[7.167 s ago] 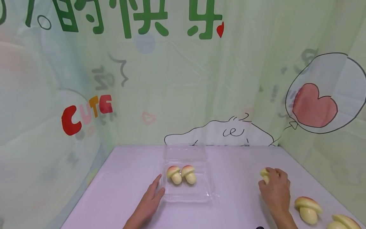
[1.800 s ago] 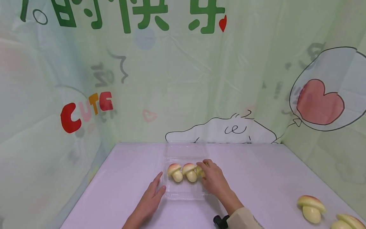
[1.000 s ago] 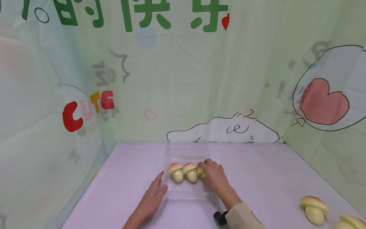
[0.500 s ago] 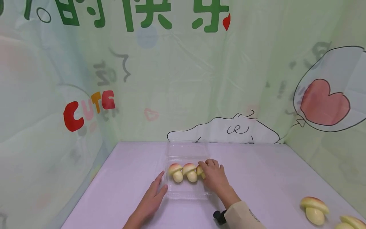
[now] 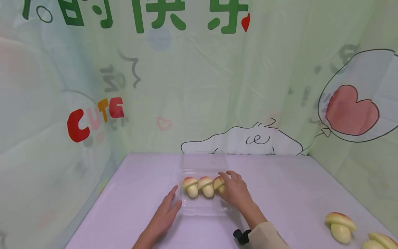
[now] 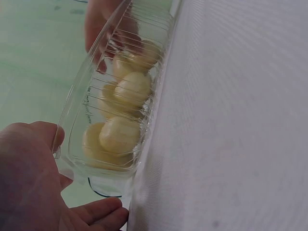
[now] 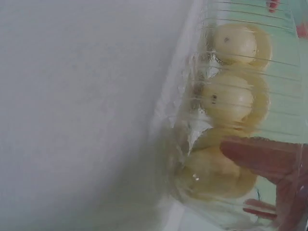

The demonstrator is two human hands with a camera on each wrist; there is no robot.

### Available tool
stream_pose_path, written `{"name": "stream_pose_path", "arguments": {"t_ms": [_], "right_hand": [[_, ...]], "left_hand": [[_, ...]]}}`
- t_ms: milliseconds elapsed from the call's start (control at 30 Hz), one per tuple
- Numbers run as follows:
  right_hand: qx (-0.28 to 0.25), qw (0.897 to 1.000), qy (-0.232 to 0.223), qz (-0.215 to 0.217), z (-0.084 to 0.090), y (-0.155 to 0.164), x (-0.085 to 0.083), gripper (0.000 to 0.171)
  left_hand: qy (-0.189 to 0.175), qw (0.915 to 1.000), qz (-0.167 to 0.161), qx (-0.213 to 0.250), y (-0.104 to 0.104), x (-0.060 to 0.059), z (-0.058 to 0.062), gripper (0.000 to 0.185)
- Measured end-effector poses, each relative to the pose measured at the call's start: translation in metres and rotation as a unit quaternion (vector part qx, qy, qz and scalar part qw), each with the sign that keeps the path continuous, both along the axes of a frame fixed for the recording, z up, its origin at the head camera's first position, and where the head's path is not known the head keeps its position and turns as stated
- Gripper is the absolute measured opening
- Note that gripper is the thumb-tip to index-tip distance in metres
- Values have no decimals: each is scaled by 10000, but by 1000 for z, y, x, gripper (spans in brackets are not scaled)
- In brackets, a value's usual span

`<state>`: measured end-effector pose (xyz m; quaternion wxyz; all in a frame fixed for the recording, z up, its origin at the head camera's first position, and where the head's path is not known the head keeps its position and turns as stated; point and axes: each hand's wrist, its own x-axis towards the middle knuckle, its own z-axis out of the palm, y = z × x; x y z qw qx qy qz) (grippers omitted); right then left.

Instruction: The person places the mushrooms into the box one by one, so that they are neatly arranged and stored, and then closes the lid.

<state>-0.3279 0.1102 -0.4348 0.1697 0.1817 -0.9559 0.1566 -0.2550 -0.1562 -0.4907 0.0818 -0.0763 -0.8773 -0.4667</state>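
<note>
Two model mushrooms with pink-tinged yellow caps, the left mushroom (image 5: pixel 190 187) and the middle mushroom (image 5: pixel 206 187), lie in a clear plastic clamshell box (image 5: pixel 203 211). A third, the right mushroom (image 5: pixel 219 184), lies beside them at the box's right side. Over it is my right hand (image 5: pixel 238 193), fingers loosely spread and partly covering it. The right wrist view has the thumb (image 7: pixel 260 155) against this mushroom, seen through the box wall. My left hand (image 5: pixel 162 217) rests with extended fingers along the box's left side; its thumb (image 6: pixel 52 134) is at the rim in the left wrist view.
The lid (image 5: pixel 203 160) stands folded back behind the box. Two more mushrooms, one whole (image 5: pixel 340 227) and a partly cut-off mushroom (image 5: pixel 379 241), lie on the pale table (image 5: pixel 280 193) at right. A black device (image 5: pixel 242 237) sits at my right wrist. Printed curtains (image 5: pixel 202 86) enclose the table.
My right hand brought the third mushroom from the table's right side into the box. In the last half second its fingers have loosened and lifted, uncovering more of it. The left hand stays put.
</note>
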Motion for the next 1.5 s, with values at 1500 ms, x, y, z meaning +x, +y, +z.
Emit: {"name": "stream_pose_path", "arguments": {"t_ms": [1500], "right_hand": [[-1820, 9813, 609, -155, -9, 18, 31, 58]], "left_hand": [[10, 9998, -122, 147, -1, 5, 2, 58]]}}
